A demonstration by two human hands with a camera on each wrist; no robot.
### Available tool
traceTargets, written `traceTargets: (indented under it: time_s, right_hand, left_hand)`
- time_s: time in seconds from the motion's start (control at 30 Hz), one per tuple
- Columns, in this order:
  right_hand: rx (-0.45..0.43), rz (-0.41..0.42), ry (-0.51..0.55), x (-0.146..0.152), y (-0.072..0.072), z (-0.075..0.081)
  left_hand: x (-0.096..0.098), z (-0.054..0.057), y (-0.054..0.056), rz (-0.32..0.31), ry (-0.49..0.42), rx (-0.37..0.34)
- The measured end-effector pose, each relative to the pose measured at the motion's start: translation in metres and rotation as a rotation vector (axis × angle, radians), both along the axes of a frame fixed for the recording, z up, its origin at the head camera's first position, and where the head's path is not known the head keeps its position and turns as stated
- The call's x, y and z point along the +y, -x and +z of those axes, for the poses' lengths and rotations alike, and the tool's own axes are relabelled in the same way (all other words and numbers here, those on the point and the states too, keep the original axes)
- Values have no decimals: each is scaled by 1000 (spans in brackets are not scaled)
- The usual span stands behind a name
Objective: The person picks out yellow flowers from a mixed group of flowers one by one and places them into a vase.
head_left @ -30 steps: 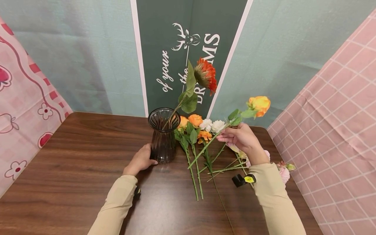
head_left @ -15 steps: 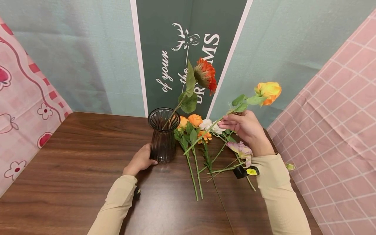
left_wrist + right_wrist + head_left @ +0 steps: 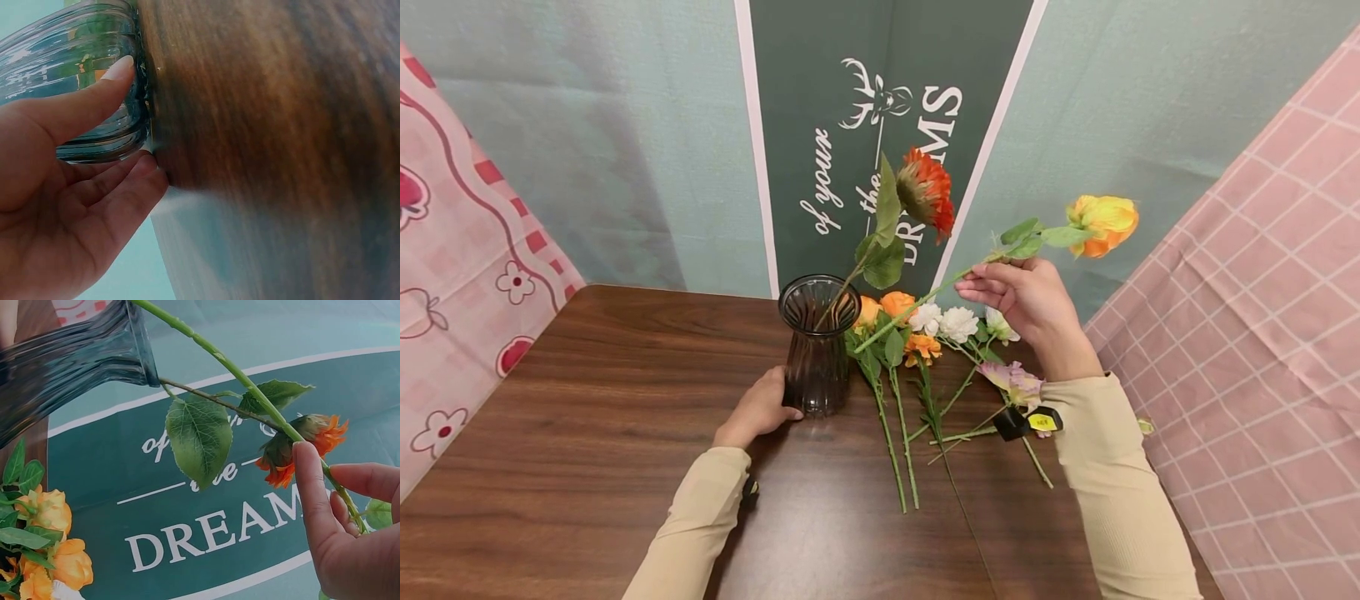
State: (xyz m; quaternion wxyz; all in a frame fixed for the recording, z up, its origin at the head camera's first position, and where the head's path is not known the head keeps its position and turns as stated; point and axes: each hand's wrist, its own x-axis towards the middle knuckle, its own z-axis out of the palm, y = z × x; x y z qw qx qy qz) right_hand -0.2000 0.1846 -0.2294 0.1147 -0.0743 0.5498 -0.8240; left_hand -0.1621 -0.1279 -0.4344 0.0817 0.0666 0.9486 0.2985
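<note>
A dark ribbed glass vase [image 3: 817,367] stands upright on the table, holding one orange-red flower [image 3: 925,192] that leans right. My left hand [image 3: 763,408] grips the vase low down; in the left wrist view its thumb lies across the glass near the base, with the fingers round the other side. Between thumb and fingers, my right hand [image 3: 1026,304] pinches the green stem of a yellow-orange rose [image 3: 1103,225]. The rose's head points up and right, while its stem's lower end hangs right of the vase. In the right wrist view the stem [image 3: 231,365] crosses in front of the orange-red flower.
Right of the vase lie orange roses [image 3: 898,307], white flowers [image 3: 958,323] and an orange blossom [image 3: 922,348] on the table [image 3: 625,433]. A pale purple flower [image 3: 1015,382] lies near the right wrist. Several stems fan toward the front. A fabric backdrop [image 3: 700,167] hangs behind.
My right hand has lifted the rose up and away from the other flowers, and the stem's lower end has shifted left toward the vase. The left hand and vase have not moved.
</note>
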Motion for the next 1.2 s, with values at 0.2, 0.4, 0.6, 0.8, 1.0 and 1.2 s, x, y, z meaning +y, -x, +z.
traceTargets:
  time_s: [0.2, 0.4, 0.6, 0.8, 1.0, 1.2]
  right_hand:
    - [2, -16, 57, -4, 3, 6]
    - [-11, -66, 50, -11, 4, 11]
    - [9, -96, 18, -18, 6, 12]
    - [36, -87, 2, -25, 6, 9]
    - [52, -80, -60, -32, 4, 7]
    - [61, -58, -143, -38, 2, 6]
  left_hand:
    - [-1, 0, 0, -3, 0, -8]
    - [-1, -1, 2, -4, 1, -13]
    - [-1, -2, 2, -8, 6, -4]
    - [-1, 0, 2, -6, 7, -13]
    - [-1, 0, 2, -6, 13, -19]
    - [-1, -1, 1, -5, 16, -23]
